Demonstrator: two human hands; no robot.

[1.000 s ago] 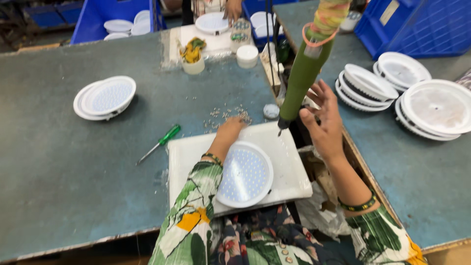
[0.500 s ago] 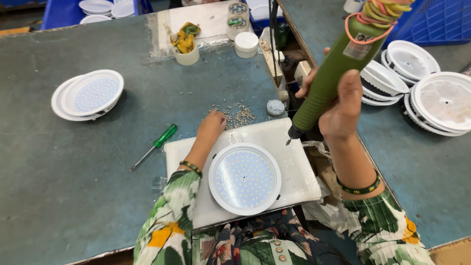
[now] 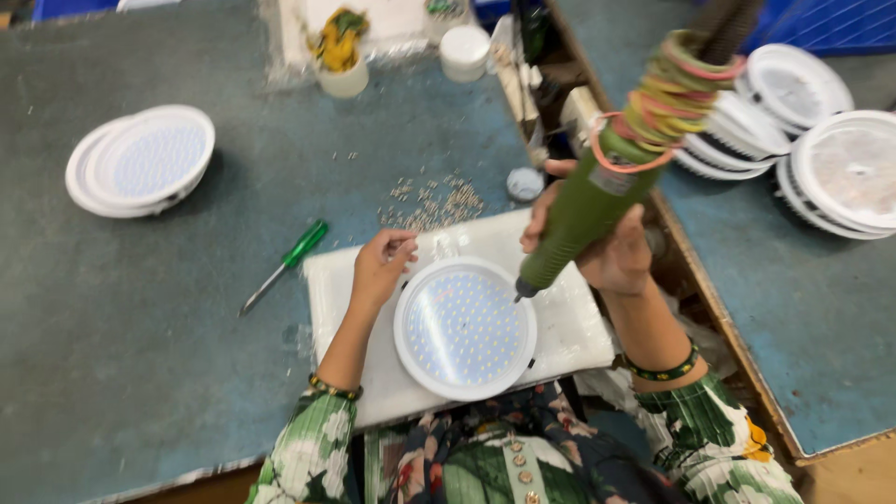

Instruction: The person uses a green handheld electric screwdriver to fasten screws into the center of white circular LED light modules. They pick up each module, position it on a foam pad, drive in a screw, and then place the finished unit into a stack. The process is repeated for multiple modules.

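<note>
A round white lamp panel (image 3: pixel 464 329) dotted with small LEDs lies on a white foam pad (image 3: pixel 579 327) in front of me. My right hand (image 3: pixel 611 252) grips a green electric screwdriver (image 3: pixel 597 201) wrapped in coloured rubber bands, its tip at the panel's upper right rim. My left hand (image 3: pixel 381 266) rests at the panel's upper left edge, fingertips pinched together near the pad's far side; I cannot tell if a screw is in them. A scatter of small screws (image 3: pixel 434 203) lies just beyond the pad.
A green-handled screwdriver (image 3: pixel 285 266) lies left of the pad. Stacked white panels (image 3: pixel 140 161) sit at far left, more stacks of white housings (image 3: pixel 840 159) on the right table. A cup of yellow-green bits (image 3: pixel 341 51), a white jar (image 3: pixel 464 51) and a small cap (image 3: pixel 525 184) stand behind.
My right hand brought the green driver down and left, so its tip now meets the panel's rim. My left hand drew back from the screw pile to the panel's edge.
</note>
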